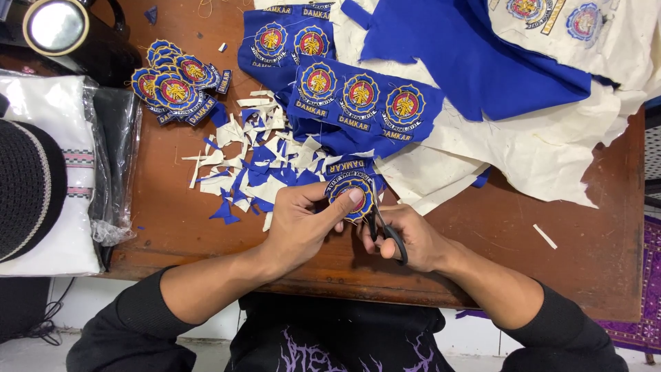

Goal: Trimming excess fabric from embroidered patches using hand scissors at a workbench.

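Currently the left hand (303, 224) is pinching a round embroidered patch (350, 194) on blue cloth, thumb lying across its face, holding it just above the near edge of the brown wooden table (592, 227). Right hand (406, 241) is gripping small black scissors (383, 231), fingers clenched through the loops, blades touching the patch's lower right edge. Just behind the patch a heap of blue and cream offcuts (258, 162) is lying on the table. A pile of finished cut patches (175, 86) is sitting far left. A blue strip with three uncut patches (361, 100) is lying behind the hands, overlapping cream backing cloth (551, 148). A black lamp (58, 27) is standing at the top left corner.
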